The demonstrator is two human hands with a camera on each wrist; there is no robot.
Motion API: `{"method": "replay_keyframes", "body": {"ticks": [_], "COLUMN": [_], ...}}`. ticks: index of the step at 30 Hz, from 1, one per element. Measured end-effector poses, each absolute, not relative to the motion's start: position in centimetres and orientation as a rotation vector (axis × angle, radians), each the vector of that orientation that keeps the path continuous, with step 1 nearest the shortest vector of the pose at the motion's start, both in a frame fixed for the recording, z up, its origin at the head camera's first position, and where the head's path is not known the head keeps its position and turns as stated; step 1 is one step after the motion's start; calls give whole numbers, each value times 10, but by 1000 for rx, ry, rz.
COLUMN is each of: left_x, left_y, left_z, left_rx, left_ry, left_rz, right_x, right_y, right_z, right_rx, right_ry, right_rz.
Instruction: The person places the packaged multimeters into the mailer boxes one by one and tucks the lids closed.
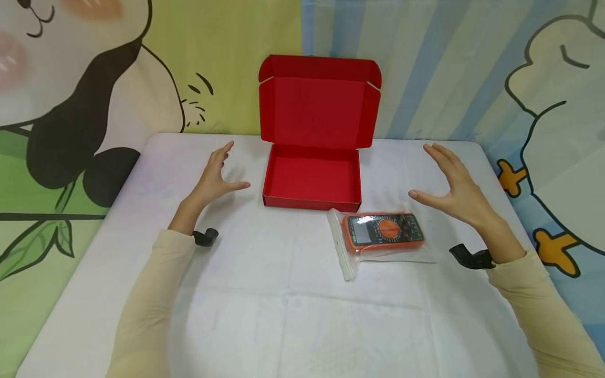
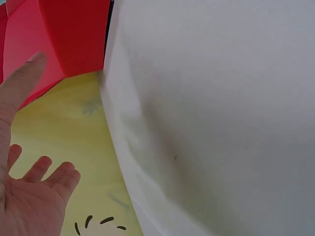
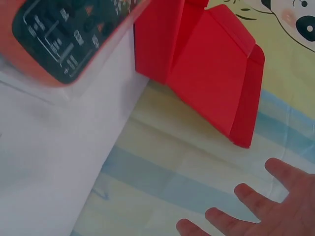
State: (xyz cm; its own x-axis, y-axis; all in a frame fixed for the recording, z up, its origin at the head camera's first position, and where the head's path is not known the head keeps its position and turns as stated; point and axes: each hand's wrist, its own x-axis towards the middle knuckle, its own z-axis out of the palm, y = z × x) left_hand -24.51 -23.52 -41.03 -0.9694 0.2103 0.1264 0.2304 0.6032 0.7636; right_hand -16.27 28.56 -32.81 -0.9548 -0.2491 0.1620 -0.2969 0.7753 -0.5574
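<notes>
We see the orange-and-black handheld multimeter, sealed-looking in its clear plastic bag, lying face up on the white-covered bench, just in front of the right corner of the open red cardboard box. Its long axis runs roughly left to right, nearly parallel to the box's front wall, with the display towards our left and the sockets towards our right.

Our right hand is clearly the nearer: from its fingers the meter lies to the left and back towards us, with the thumb closest to the socket end. Those fingers are spread wide from the thumb and have hold of nothing. Our left hand is spread too, holding nothing, its thumb pointing at the box's left side; the box stands between it and the meter. We judge that a right-hand grasp would come most easily across the meter's narrow width, from the socket end.
</notes>
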Motion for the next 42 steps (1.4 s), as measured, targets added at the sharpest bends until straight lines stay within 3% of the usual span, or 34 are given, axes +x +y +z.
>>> {"method": "replay_keyframes", "body": {"ticks": [18,25,42], "left_x": [-232,-216,-216], "left_y": [-213,-202,-191], "left_z": [-433,-418,-437], "left_rx": [-507,-529,-594], "left_ry": [-2639,-2640,-2550], "left_rz": [-1661,-1779,-1947], "right_x": [-147,-143,-135], "right_y": [280,279,276], "right_z": [-348,-353,-367], "right_rx": [525,575,755], "right_ry": [-2758,-2725,-2651], "right_rz": [1077,1086,1166]}}
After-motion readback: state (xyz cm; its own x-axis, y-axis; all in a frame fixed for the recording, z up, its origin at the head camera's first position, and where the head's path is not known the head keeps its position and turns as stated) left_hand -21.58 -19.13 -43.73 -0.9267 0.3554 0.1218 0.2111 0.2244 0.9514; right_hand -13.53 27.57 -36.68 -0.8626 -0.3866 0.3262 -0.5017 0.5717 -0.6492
